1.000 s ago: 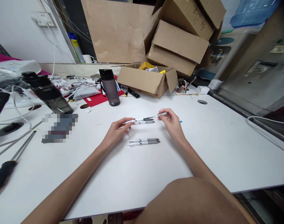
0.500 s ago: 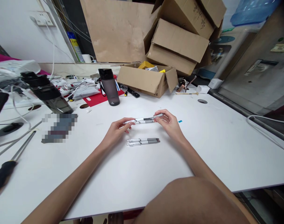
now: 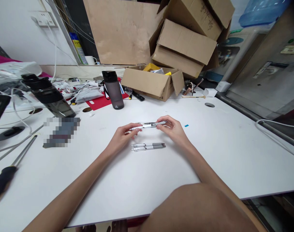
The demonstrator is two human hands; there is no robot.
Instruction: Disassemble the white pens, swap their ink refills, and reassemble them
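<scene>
A white and grey pen [image 3: 147,126] is held crosswise between my two hands above the white table. My left hand [image 3: 124,133] pinches its left end with thumb and fingers. At the grey right end, my right hand [image 3: 170,128] closes on it the same way. Just behind it shows a thin strip of another pen [image 3: 144,123], mostly hidden; whether it lies on the table or is in my fingers I cannot make out. Nearer to me, two more pens [image 3: 149,147] lie side by side, clear ends left and grey ends right.
A dark water bottle [image 3: 114,91] stands behind my left hand; a second bottle [image 3: 50,96] appears tilted further left. Screwdriver [image 3: 6,175] at the left edge, open cardboard box [image 3: 147,82] at the back, small blue scrap [image 3: 186,125] right of my right hand.
The held pen and both hands have come slightly down and nearer to me. My right hand has shifted a little left along the pen. The two lying pens have not moved.
</scene>
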